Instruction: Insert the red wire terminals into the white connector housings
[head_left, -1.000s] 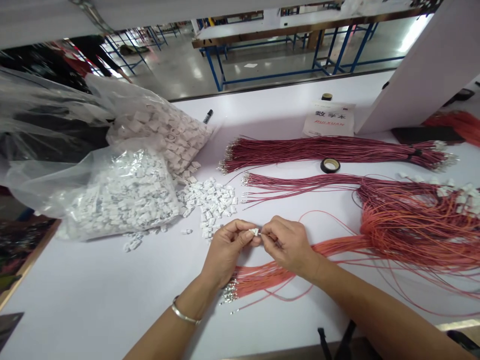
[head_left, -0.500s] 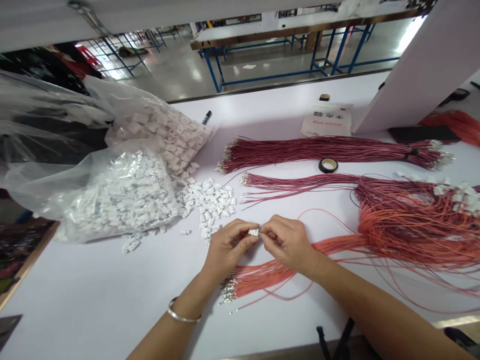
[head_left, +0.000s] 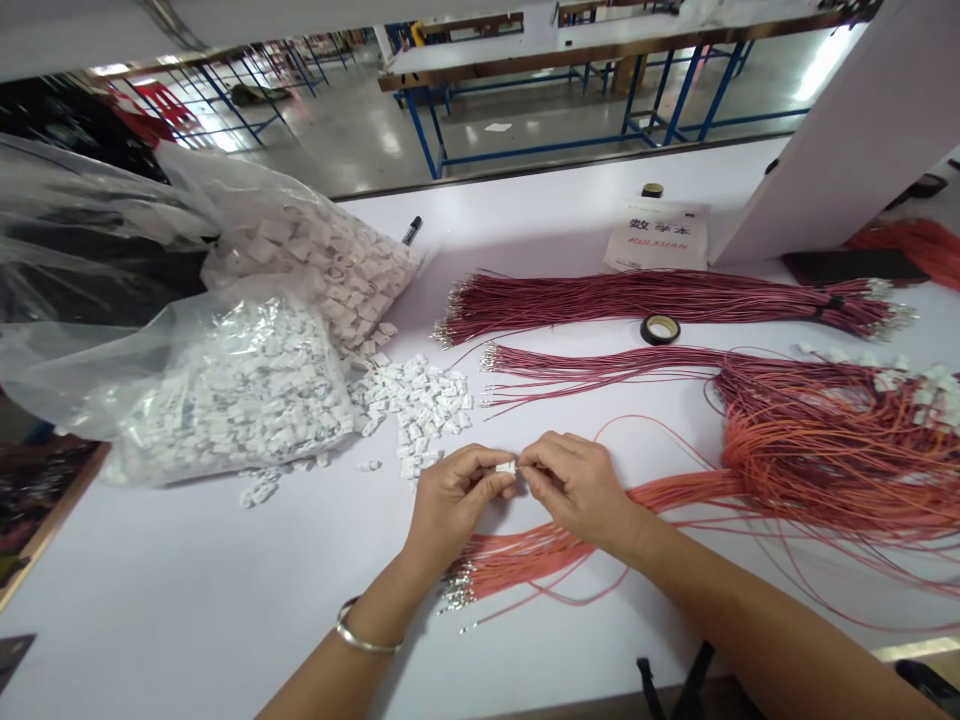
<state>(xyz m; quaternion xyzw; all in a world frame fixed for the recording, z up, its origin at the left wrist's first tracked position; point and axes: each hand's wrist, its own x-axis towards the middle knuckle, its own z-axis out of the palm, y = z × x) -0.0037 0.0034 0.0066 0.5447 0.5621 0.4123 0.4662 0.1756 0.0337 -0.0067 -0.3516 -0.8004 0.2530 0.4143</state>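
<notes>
My left hand (head_left: 457, 500) pinches a small white plastic connector housing (head_left: 507, 467) between thumb and fingertips. Close against it, my right hand (head_left: 574, 485) is closed on the end of a thin wire, its tip mostly covered by the fingers. A red-orange wire (head_left: 637, 417) loops out behind the right hand toward the bundle. Under both hands lies a bundle of orange wires (head_left: 517, 560) with metal terminals at the left end. Loose white connector housings (head_left: 431, 405) are heaped just beyond my left hand.
Clear bags of white housings (head_left: 247, 390) and pinkish-white parts (head_left: 322, 260) stand at the left. Dark red wire bundles (head_left: 630, 300) stretch across the back, with a tape roll (head_left: 660, 330) beside them. A notebook (head_left: 658, 235) and marker (head_left: 412, 231) lie farther off. Tangled wires (head_left: 817, 450) cover the right.
Both hands stay nearly in place, fingertips still together at the housing. A little more of the white housing shows between the fingers. The view has shifted slightly.
</notes>
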